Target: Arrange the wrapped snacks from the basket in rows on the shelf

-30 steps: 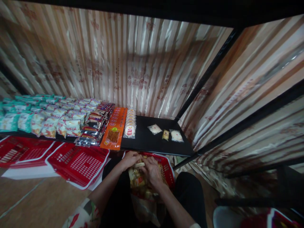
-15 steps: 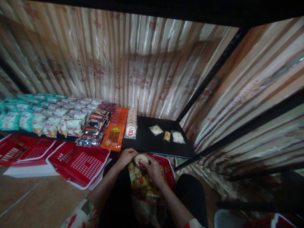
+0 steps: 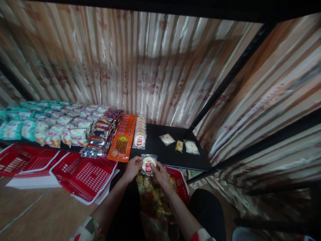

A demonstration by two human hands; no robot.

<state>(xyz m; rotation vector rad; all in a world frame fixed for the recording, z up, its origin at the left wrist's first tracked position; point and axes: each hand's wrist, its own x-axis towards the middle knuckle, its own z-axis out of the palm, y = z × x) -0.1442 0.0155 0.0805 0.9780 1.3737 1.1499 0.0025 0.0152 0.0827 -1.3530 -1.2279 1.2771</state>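
As L hand point(image 3: 132, 169) pinches white pkt point(image 3: 147, 164) at left edge, R hand point(image 3: 162, 176) grips right side, pkt btwn both

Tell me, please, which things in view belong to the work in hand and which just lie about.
Apparently used:
- round white packet in right hand, left hand at its edge
- packet-filled red basket
- row of matching packets

Apparently lying about:
- leftmost red baskets
- three loose packets
- orange bag

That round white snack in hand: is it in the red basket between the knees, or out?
Out. The right hand grips the round white snack, the left hand at its edge, clear of the red basket.
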